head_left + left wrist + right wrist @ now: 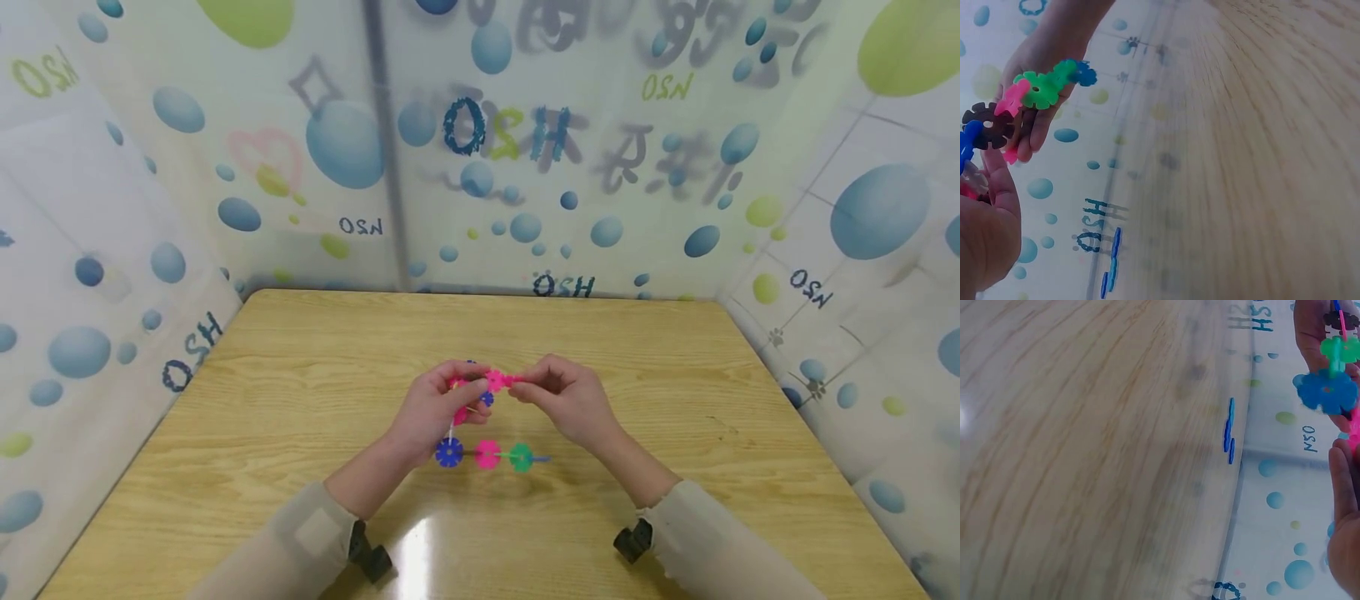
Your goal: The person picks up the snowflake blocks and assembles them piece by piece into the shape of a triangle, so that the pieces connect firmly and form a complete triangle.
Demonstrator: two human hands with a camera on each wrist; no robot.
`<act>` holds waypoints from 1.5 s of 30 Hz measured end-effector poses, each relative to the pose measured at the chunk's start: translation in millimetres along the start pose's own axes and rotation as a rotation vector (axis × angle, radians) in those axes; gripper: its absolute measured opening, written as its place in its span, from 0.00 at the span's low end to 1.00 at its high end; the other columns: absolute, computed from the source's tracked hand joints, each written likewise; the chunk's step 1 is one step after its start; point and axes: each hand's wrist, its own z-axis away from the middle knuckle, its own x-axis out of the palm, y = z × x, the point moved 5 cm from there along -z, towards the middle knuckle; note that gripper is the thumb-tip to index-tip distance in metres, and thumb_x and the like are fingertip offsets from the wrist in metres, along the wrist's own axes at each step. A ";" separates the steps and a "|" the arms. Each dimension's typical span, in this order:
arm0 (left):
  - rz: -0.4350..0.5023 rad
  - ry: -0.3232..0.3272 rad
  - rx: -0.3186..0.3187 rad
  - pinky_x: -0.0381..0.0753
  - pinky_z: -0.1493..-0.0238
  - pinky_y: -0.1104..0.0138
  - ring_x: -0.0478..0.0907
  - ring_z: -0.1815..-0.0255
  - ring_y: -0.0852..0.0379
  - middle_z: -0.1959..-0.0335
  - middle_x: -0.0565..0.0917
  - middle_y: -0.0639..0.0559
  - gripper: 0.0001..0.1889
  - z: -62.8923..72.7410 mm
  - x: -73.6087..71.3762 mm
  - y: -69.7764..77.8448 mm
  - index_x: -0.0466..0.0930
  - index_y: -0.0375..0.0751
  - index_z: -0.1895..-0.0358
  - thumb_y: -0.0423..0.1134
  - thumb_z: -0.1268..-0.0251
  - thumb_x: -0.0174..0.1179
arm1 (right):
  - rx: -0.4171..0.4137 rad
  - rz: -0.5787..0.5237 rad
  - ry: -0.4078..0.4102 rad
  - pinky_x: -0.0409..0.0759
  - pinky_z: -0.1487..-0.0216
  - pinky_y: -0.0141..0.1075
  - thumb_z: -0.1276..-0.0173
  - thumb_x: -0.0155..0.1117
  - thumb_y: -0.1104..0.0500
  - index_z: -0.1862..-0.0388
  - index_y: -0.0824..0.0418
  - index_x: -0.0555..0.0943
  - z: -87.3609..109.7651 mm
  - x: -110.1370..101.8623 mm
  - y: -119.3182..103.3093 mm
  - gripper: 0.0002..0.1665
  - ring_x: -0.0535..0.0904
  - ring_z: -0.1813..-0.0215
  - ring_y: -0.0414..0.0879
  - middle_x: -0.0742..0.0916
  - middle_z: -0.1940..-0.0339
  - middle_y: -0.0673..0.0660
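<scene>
My left hand (435, 408) grips a linked string of flower-shaped plastic snowflake discs, with pink and blue ones among its fingers. From that hand the string runs down past a white disc seen edge-on to a blue disc (448, 452). It continues right through a pink disc (488, 454) and a green disc (521, 457) to a blue end piece. Thumb and fingers of my right hand (573, 400) pinch a pink disc seen edge-on, touching another pink disc (495, 381) beside the left fingertips. A dark brown disc (989, 125) shows in the left wrist view. Fingers partly hide the held section.
A few blue pieces (1229, 431), seen edge-on, appear to lie on the wooden table (300, 350) beyond the hands. A patterned curtain or sheet (480, 208) stands along the table's back and sides.
</scene>
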 end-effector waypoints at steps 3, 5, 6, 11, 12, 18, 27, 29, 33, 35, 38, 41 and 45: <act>0.009 0.000 -0.012 0.95 0.54 0.65 0.88 0.63 0.56 0.47 0.84 0.45 0.18 -1.4 1.4 -0.7 0.79 0.31 0.31 0.34 0.17 0.63 | 0.009 -0.010 0.004 0.94 0.54 0.36 0.25 0.76 0.62 0.59 0.60 0.89 0.3 -0.5 1.5 0.03 0.94 0.56 0.54 0.94 0.58 0.60; 0.014 0.000 -0.022 0.94 0.54 0.66 0.88 0.63 0.56 0.48 0.84 0.46 0.18 -2.1 1.7 -1.9 0.79 0.32 0.31 0.34 0.17 0.62 | 0.011 -0.014 0.004 0.95 0.53 0.39 0.25 0.76 0.63 0.59 0.60 0.89 0.3 -0.5 2.3 0.03 0.94 0.56 0.53 0.94 0.58 0.60; 0.015 0.001 -0.027 0.94 0.54 0.66 0.88 0.63 0.57 0.48 0.84 0.46 0.18 -2.5 1.7 -2.6 0.79 0.31 0.31 0.33 0.17 0.62 | 0.014 -0.017 0.001 0.95 0.53 0.41 0.25 0.76 0.63 0.59 0.60 0.89 0.3 -0.3 2.4 0.03 0.94 0.56 0.52 0.94 0.58 0.60; 0.015 0.000 -0.055 0.94 0.54 0.67 0.88 0.63 0.57 0.49 0.85 0.47 0.17 -3.6 0.7 -6.1 0.79 0.32 0.31 0.33 0.16 0.61 | 0.031 -0.015 -0.017 0.95 0.52 0.46 0.25 0.77 0.62 0.60 0.62 0.89 0.0 2.1 3.0 0.04 0.94 0.56 0.55 0.93 0.58 0.62; 0.014 -0.001 -0.054 0.94 0.54 0.67 0.89 0.63 0.57 0.50 0.85 0.47 0.17 -3.6 0.7 -6.1 0.79 0.32 0.31 0.32 0.16 0.61 | 0.035 -0.011 -0.018 0.95 0.53 0.46 0.26 0.77 0.61 0.60 0.62 0.89 -0.2 2.8 3.1 0.05 0.94 0.56 0.56 0.93 0.58 0.62; 0.007 -0.018 -0.030 0.94 0.52 0.66 0.89 0.63 0.57 0.50 0.85 0.41 0.18 -3.4 0.0 -2.8 0.78 0.30 0.30 0.33 0.16 0.61 | 0.044 0.007 -0.017 0.95 0.51 0.48 0.25 0.77 0.60 0.59 0.61 0.88 -1.7 5.3 3.5 0.06 0.93 0.55 0.58 0.93 0.57 0.61; -0.048 -0.044 -0.014 0.95 0.50 0.61 0.91 0.58 0.55 0.46 0.86 0.43 0.19 -3.0 -8.2 0.6 0.78 0.34 0.30 0.37 0.16 0.62 | 0.029 0.083 -0.073 0.95 0.49 0.43 0.23 0.76 0.57 0.54 0.55 0.87 -5.6 5.8 -1.0 0.05 0.93 0.53 0.44 0.94 0.55 0.54; -0.059 -0.033 -0.006 0.96 0.51 0.60 0.91 0.58 0.54 0.45 0.86 0.44 0.18 -2.6 -12.1 1.2 0.79 0.35 0.30 0.37 0.16 0.62 | 0.027 0.110 -0.108 0.94 0.48 0.39 0.23 0.76 0.56 0.50 0.55 0.88 -8.3 6.2 -1.3 0.08 0.93 0.51 0.44 0.94 0.52 0.54; -0.054 -0.001 0.005 0.96 0.53 0.61 0.89 0.60 0.55 0.43 0.84 0.46 0.18 -1.4 -23.7 2.9 0.79 0.33 0.31 0.37 0.15 0.61 | 0.041 0.176 -0.196 0.93 0.44 0.40 0.22 0.74 0.57 0.43 0.57 0.87 -17.0 6.6 3.6 0.12 0.92 0.46 0.48 0.93 0.47 0.55; -0.049 0.020 0.006 0.96 0.54 0.63 0.89 0.61 0.56 0.44 0.84 0.47 0.19 -0.6 -30.7 4.0 0.79 0.33 0.30 0.37 0.15 0.61 | 0.068 0.228 -0.255 0.91 0.42 0.43 0.20 0.72 0.57 0.42 0.58 0.87 -22.6 8.8 10.1 0.12 0.91 0.45 0.48 0.93 0.47 0.54; -0.058 0.043 0.003 0.95 0.54 0.64 0.88 0.62 0.57 0.45 0.84 0.48 0.19 0.7 -39.7 5.3 0.79 0.34 0.30 0.39 0.15 0.61 | 0.126 0.305 -0.343 0.89 0.40 0.44 0.19 0.70 0.56 0.42 0.58 0.88 -30.8 15.2 23.2 0.12 0.88 0.46 0.44 0.92 0.48 0.51; -0.069 0.051 -0.001 0.95 0.54 0.64 0.88 0.62 0.57 0.46 0.85 0.49 0.20 1.5 -44.8 5.9 0.79 0.34 0.29 0.40 0.15 0.62 | 0.195 0.358 -0.389 0.88 0.41 0.43 0.19 0.70 0.56 0.42 0.56 0.88 -38.0 22.4 35.1 0.11 0.86 0.47 0.42 0.92 0.50 0.49; -0.060 0.054 -0.014 0.95 0.54 0.64 0.88 0.63 0.57 0.46 0.84 0.49 0.21 2.3 -47.1 5.8 0.79 0.33 0.29 0.40 0.15 0.63 | 0.243 0.384 -0.393 0.85 0.48 0.39 0.20 0.72 0.57 0.44 0.53 0.89 -46.7 29.4 45.5 0.09 0.83 0.52 0.43 0.90 0.52 0.49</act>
